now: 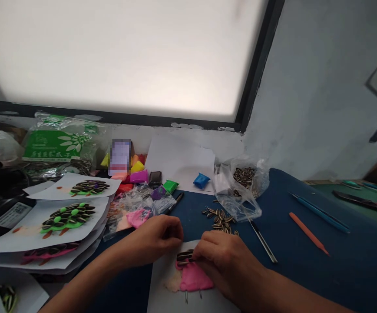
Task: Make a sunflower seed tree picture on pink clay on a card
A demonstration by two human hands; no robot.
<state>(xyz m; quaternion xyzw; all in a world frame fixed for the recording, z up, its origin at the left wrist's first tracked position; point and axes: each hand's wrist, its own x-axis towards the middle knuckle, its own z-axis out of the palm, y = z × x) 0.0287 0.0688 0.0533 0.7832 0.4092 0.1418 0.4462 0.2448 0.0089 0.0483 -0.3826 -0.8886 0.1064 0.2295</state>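
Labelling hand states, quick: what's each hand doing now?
Left hand: loosely curled, no held item visible.
Right hand: at the striped seeds on pink clay; grip can't be told.

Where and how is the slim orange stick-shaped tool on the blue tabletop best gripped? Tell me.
Probably mid-shaft on the orange tool, pinched across its width from above by the right hand: it lies flat, long and narrow, its near end tapering thin.

A bright, dark-framed window (126, 56) adjoins a pale grey wall (305, 108).
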